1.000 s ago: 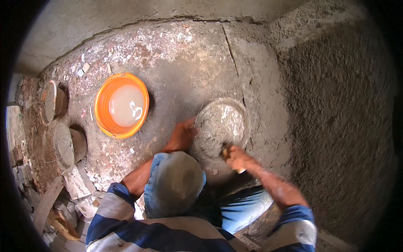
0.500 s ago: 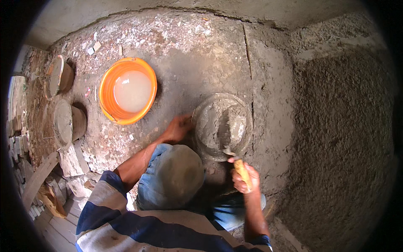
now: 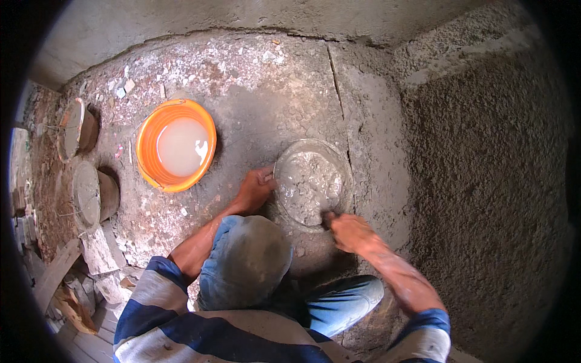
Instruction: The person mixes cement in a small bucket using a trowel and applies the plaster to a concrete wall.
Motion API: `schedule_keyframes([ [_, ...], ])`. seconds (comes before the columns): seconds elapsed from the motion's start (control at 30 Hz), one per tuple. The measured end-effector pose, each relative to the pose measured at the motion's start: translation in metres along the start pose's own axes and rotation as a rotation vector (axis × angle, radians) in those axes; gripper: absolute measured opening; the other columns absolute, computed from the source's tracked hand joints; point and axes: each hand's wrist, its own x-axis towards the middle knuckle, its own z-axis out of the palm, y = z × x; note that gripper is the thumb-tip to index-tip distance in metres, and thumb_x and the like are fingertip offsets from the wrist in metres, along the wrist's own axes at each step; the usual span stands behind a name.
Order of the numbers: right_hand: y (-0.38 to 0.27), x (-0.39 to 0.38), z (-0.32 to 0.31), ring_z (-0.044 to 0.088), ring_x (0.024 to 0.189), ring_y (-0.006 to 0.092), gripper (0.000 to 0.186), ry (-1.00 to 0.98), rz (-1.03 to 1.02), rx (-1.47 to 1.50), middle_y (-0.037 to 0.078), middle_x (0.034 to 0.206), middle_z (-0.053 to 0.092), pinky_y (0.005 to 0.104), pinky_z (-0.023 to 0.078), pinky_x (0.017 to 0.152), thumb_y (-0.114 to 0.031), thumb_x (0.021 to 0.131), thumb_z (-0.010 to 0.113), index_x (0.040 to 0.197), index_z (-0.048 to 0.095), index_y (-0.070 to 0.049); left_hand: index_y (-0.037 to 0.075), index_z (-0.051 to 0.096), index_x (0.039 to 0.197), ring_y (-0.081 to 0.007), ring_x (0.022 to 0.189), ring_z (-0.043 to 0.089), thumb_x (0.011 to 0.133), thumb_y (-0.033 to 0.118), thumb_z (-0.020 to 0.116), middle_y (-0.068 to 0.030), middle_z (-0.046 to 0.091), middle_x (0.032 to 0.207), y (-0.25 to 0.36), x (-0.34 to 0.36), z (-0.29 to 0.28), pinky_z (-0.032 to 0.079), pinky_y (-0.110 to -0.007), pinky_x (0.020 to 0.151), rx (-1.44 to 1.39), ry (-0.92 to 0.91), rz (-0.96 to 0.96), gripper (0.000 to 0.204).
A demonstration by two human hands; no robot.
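Note:
A round pan [image 3: 347,162] of wet grey mortar [image 3: 308,178] rests on the floor in front of me. My left hand [image 3: 255,190] grips the pan's left rim, its fingers curled at the edge. At the near right side of the pan, my right hand [image 3: 352,232] is closed round a trowel [image 3: 327,219]. The trowel's tip is down in the mortar, and its handle is mostly hidden by my fist.
An orange bucket [image 3: 210,151] of cloudy water [image 3: 183,145] stands left of the pan. Two mortar-crusted buckets [image 3: 109,195] sit farther left, by wood scraps [image 3: 57,272]. Rubble [image 3: 130,86] litters the far floor. A rough wall [image 3: 484,199] rises at right.
My right hand has turned and lowered, its forearm swinging out to the right. The trowel has worked into the mortar, smoothing over the dark groove. My left hand stays at the rim.

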Motion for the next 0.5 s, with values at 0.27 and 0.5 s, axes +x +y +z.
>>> schedule_keyframes([
  [0.27, 0.059, 0.010, -0.043, 0.065, 0.079, 0.0301, 0.022, 0.104, 0.251, -0.066, 0.017, 0.085, 0.065, 0.0378, 0.053, 0.067, -0.016, 0.080, 0.058, 0.099, 0.063, -0.006, 0.000, 0.056, 0.120, -0.0138, 0.098, 0.056, 0.086, 0.004, 0.052, -0.0063, 0.063, 0.110, -0.004, -0.002, -0.001, 0.044, -0.029, 0.088, 0.000, -0.064, 0.125, 0.035],
  [0.5, 0.002, -0.026, -0.082, 0.065, 0.089, 0.0295, 0.018, -0.014, 0.164, -0.139, 0.014, 0.094, 0.067, 0.0387, 0.052, 0.079, -0.011, 0.084, 0.053, 0.097, 0.065, -0.006, 0.004, 0.053, 0.125, -0.0094, 0.079, 0.059, 0.085, 0.004, 0.044, -0.0046, 0.063, 0.106, -0.014, 0.000, -0.011, 0.048, -0.023, 0.061, -0.010, -0.039, 0.105, 0.040],
])
